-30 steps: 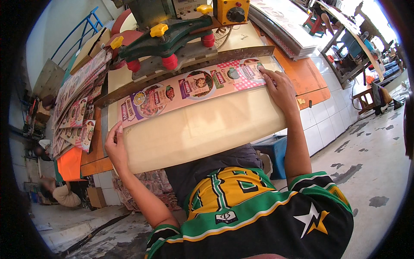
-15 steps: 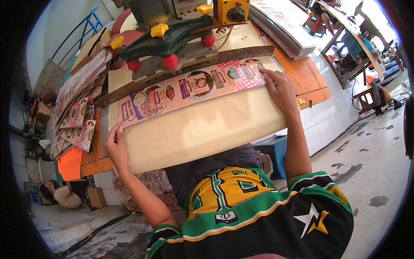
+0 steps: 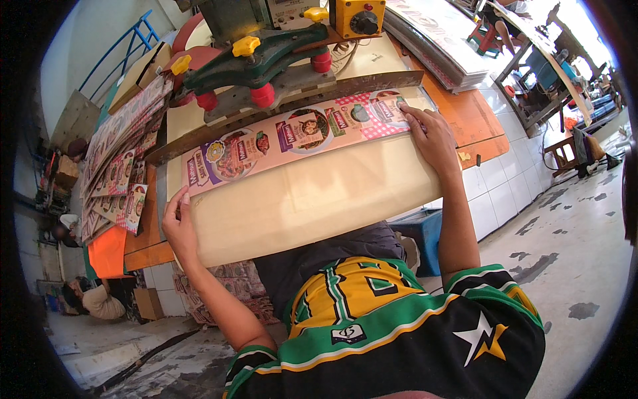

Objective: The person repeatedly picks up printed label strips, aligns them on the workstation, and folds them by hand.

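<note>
Left hand (image 3: 179,225) by left end of printed strip (image 3: 279,139), right hand (image 3: 433,136) on right end; strip between fingers (image 3: 411,110), metal bar (image 3: 332,92) just beyond; pinch unclear, both; press evenly, edge parallel to bar

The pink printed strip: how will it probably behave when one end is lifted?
The pink printed strip probably feels light, since it looks thin. Being long and narrow, it may bend. Lying flat on the cream sheet, it might slide.
</note>
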Action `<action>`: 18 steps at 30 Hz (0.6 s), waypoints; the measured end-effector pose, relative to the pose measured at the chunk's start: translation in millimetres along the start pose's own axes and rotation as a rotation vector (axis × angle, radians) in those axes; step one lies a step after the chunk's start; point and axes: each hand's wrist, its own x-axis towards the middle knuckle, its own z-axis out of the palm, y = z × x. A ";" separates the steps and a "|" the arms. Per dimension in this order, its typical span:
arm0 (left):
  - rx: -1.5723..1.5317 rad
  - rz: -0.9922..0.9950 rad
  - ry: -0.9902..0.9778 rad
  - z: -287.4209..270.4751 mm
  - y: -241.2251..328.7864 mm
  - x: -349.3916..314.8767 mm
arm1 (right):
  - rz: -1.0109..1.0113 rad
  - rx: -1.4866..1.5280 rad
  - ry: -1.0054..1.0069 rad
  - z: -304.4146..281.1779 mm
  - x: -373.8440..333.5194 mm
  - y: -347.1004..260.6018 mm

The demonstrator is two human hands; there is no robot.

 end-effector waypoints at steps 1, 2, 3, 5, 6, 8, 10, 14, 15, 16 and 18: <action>0.000 -0.001 0.001 0.6 -1.6 0.1 | -0.001 0.001 -0.001 -0.3 0.2 -0.5; -0.011 0.026 0.030 1.9 -3.6 0.3 | 0.002 0.002 -0.006 -0.7 0.3 -0.9; -0.023 0.052 0.060 2.9 -5.7 0.5 | 0.004 0.003 -0.011 -0.8 0.4 -1.3; -0.037 0.060 0.064 4.2 -10.5 1.5 | 0.005 0.002 -0.006 0.7 0.4 0.7; -0.051 0.067 0.068 4.2 -12.1 1.8 | 0.006 0.001 -0.001 1.2 0.4 1.3; -0.048 0.062 0.068 4.9 -8.0 1.1 | 0.000 0.007 0.013 1.3 -0.5 0.7; -0.044 0.057 0.069 4.6 -7.3 0.7 | -0.007 0.015 0.026 1.3 -0.8 -0.1; -0.032 0.057 0.064 3.8 -4.7 -0.1 | -0.006 0.011 0.021 2.8 0.0 2.4; -0.034 0.048 0.062 4.0 -3.1 -0.3 | -0.014 0.007 0.022 3.3 0.3 3.7; -0.034 0.048 0.061 3.9 -3.0 -0.2 | -0.014 0.006 0.021 3.0 0.5 3.8; -0.050 0.041 0.061 3.9 -3.1 0.0 | -0.016 0.008 0.021 2.1 0.7 3.7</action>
